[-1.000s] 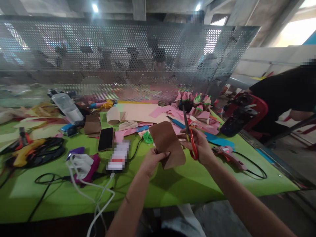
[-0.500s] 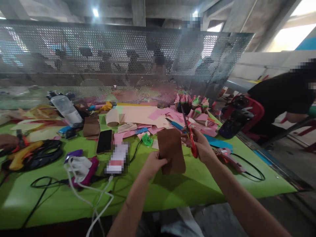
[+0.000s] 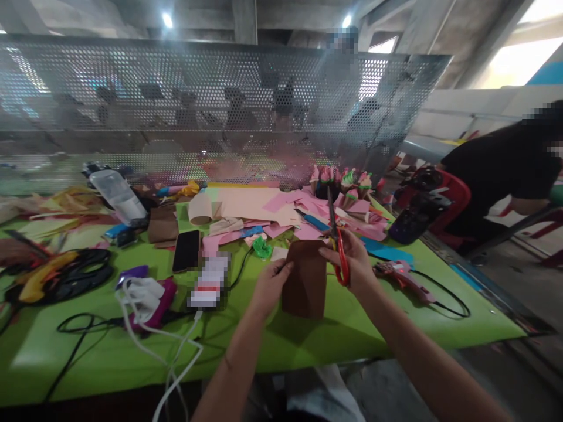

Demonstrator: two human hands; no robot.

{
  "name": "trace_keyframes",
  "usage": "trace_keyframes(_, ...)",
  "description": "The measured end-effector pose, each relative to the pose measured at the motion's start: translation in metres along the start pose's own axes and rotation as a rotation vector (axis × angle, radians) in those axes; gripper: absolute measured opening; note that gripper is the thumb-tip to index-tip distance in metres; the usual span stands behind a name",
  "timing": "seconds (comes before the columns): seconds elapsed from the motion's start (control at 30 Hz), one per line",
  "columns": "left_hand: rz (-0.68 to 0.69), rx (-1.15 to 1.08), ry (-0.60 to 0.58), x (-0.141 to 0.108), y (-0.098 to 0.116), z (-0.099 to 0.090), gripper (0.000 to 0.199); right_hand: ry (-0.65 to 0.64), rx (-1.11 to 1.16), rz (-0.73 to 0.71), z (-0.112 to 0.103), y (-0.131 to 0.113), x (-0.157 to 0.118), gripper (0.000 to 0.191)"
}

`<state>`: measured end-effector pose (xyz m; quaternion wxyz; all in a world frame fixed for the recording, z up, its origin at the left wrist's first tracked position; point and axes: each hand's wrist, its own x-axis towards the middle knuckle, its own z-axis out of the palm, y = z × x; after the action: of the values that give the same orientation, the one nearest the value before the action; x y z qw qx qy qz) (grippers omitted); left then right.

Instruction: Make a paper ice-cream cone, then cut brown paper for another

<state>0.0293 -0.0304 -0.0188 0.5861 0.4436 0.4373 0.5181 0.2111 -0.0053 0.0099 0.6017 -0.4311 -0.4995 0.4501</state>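
A brown piece of paper with rounded upper corners hangs over the green table, pinched at its left edge by my left hand. My right hand grips scissors with red handles, their dark blades pointing up and away from me. The thumb of that hand reaches to the paper's upper right edge. Beyond the paper lie a blue-handled cutter and pink paper scraps. To the right of my right hand rests a pink glue gun with a black cord.
Pink and green paper cones stand at the back before a perforated metal screen. On the left are a dark phone, a charging phone, tissues and a tape dispenser. Another person's hand shows at far left.
The brown paper has turned slightly and sits a little lower. My left hand has moved up along its left edge, and my right thumb has come to its upper right edge.
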Motion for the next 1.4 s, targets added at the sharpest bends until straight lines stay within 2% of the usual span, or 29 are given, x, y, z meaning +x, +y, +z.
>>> trace_keyframes(0.07,-0.013,0.011,0.015,0.001,-0.002,-0.002,0.032,0.003,-0.003,-0.017,-0.002,0.004,0.002,0.047)
trace_keyframes(0.17,-0.038,-0.051,0.114,0.002,-0.002,-0.005,0.033,-0.019,-0.104,-0.066,-0.015,0.012,0.010,0.044)
trace_keyframes(0.23,-0.028,-0.149,0.220,0.003,-0.001,-0.007,0.037,-0.037,-0.379,-0.103,-0.027,0.018,0.020,0.041)
trace_keyframes(0.3,-0.016,-0.234,0.332,0.005,0.001,-0.009,0.038,-0.040,-0.794,-0.122,-0.038,0.023,0.029,0.036)
trace_keyframes(0.33,-0.020,-0.264,0.389,0.006,0.002,-0.010,0.037,-0.041,-0.922,-0.119,-0.041,0.025,0.034,0.034)
trace_keyframes(0.37,-0.033,-0.285,0.439,0.007,0.002,-0.010,0.035,-0.045,-1.015,-0.111,-0.042,0.028,0.037,0.032)
trace_keyframes(0.47,-0.085,-0.344,0.527,0.009,0.002,-0.012,0.027,-0.088,-1.110,-0.072,-0.035,0.036,0.044,0.036)
trace_keyframes(0.57,-0.102,-0.381,0.508,0.010,-0.001,-0.012,0.024,-0.152,-1.163,-0.041,-0.023,0.039,0.047,0.038)
trace_keyframes(0.77,-0.073,-0.372,0.478,0.010,-0.005,-0.013,0.019,-0.263,-1.071,-0.026,-0.011,0.023,0.041,0.021)
trace_keyframes(0.9,-0.088,-0.371,0.451,0.009,-0.005,-0.010,0.022,-0.472,-0.849,-0.008,0.003,0.012,0.027,0.040)
trace_keyframes(1.0,-0.101,-0.366,0.440,0.007,-0.004,-0.008,0.026,-0.590,-0.519,0.077,0.015,0.006,0.016,0.043)
trace_keyframes(1.07,-0.083,-0.342,0.455,0.007,-0.004,-0.008,0.028,-0.585,-0.347,0.122,0.019,0.005,0.012,0.039)
trace_keyframes(1.17,-0.062,-0.272,0.485,0.008,-0.007,-0.008,0.033,-0.501,-0.284,0.127,0.020,0.008,0.011,0.031)
trace_keyframes(1.27,-0.162,-0.168,0.482,0.008,-0.010,-0.007,0.045,-0.466,-0.261,0.120,0.020,0.016,0.009,0.029)
trace_keyframes(1.33,-0.172,-0.105,0.406,0.007,-0.012,-0.006,0.058,-0.468,-0.244,0.115,0.019,0.022,0.007,0.029)
trace_keyframes(1.4,-0.069,-0.044,0.276,0.004,-0.012,-0.005,0.074,-0.412,-0.283,0.066,0.018,0.025,0.005,0.027)
